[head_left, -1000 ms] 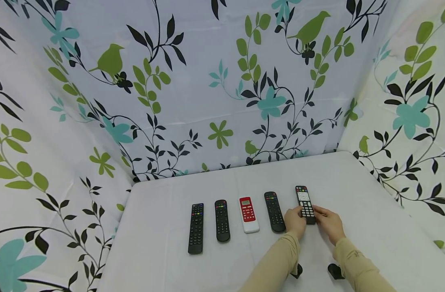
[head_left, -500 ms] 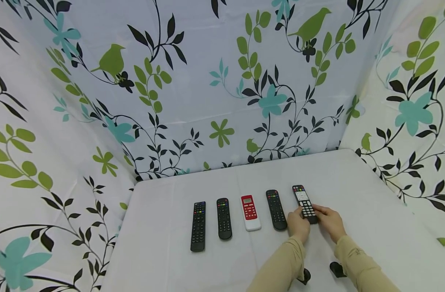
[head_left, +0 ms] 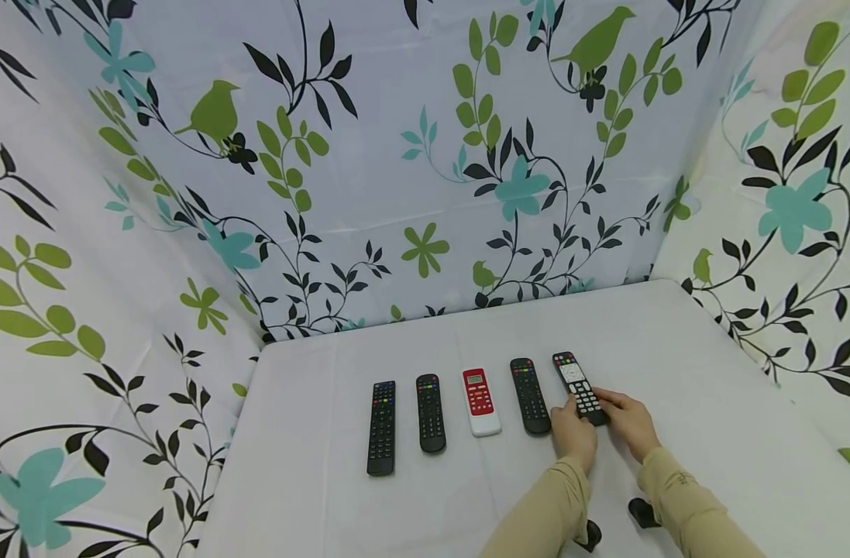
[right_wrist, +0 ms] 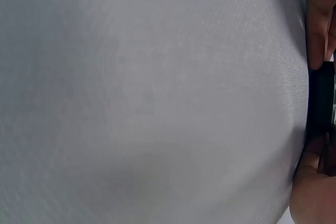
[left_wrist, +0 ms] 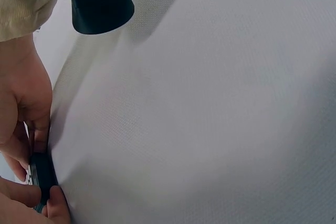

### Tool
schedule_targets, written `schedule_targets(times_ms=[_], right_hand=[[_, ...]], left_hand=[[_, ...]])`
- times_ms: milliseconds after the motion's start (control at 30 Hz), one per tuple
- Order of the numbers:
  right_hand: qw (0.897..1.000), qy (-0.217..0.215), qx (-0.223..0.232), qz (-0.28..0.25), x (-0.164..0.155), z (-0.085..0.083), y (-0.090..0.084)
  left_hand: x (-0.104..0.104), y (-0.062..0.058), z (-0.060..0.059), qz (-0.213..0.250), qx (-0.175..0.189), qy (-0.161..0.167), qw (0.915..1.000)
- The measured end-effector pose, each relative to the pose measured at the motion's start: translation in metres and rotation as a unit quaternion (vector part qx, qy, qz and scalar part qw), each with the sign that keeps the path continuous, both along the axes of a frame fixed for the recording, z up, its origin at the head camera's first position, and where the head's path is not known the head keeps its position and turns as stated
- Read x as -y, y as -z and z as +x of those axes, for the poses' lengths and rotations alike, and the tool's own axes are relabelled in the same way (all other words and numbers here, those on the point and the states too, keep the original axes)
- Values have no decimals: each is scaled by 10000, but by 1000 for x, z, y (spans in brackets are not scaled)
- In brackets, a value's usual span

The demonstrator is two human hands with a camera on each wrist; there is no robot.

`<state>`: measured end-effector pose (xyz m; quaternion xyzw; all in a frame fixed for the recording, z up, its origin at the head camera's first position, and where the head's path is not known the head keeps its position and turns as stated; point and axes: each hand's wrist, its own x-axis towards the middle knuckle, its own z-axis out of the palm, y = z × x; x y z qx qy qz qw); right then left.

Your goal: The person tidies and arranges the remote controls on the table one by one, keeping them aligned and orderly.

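Note:
The rightmost remote control [head_left: 576, 380], black with white keys and a pale round pad, lies tilted on the white table, top end leaning left. My left hand [head_left: 574, 435] holds its lower left edge between fingers and thumb. From the opposite side, my right hand [head_left: 630, 422] pinches the lower right edge. The left wrist view shows fingers on both sides of the remote's dark end [left_wrist: 44, 171]. At the right border of the right wrist view, only part of that dark body [right_wrist: 321, 98] shows between the fingers.
To the left stand, in a row, a black remote [head_left: 530, 395], a red and white remote [head_left: 480, 401], another black remote [head_left: 431, 413] and a longer black one [head_left: 381, 428]. Patterned cloth [head_left: 369, 155] hangs behind and beside the table [head_left: 292, 480]. Black wrist gear [head_left: 644, 512] sits beneath the sleeves.
The held remote has turned, its top end swinging left while its lower end shifted slightly right. Both hands stay on it. The whole head view has shifted slightly.

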<state>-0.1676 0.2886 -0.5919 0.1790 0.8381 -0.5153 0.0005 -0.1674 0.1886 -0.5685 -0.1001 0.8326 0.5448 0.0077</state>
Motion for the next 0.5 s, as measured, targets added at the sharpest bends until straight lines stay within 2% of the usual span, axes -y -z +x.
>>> schedule_targets(times_ms=[167, 267, 400, 500], right_hand=[[9999, 11, -24, -126, 1, 0, 1], [10000, 33, -62, -63, 2, 1, 3], [9999, 4, 2, -101, 8, 6, 9], [9998, 50, 77, -154, 11, 10, 11]], left_hand=[[-1, 0, 0, -28, 112, -9, 9999], [-1, 3, 2, -105, -15, -9, 9999], [3, 9, 8, -298, -190, -83, 9993], [5, 12, 14, -309, -115, -22, 9995]])
